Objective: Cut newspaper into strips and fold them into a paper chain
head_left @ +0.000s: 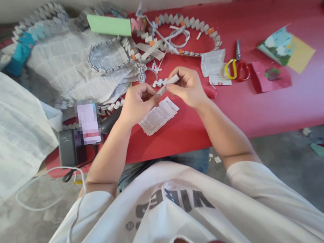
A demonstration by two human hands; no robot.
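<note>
White printed paper, folded into a narrow strip (172, 80), is held at the centre of the frame, clamped at its upper-right end by the fingers of the right hand (186, 85) and at its lower-left end by those of the left hand (141, 100). Just below the 2 hands, a stack of printed slips (160, 116) is laid on the red worktop (182, 140). Scissors (237, 63) with 1 yellow and 1 red handle loop are seen right of centre, and a green folded paper (109, 25) at the upper left.
</note>
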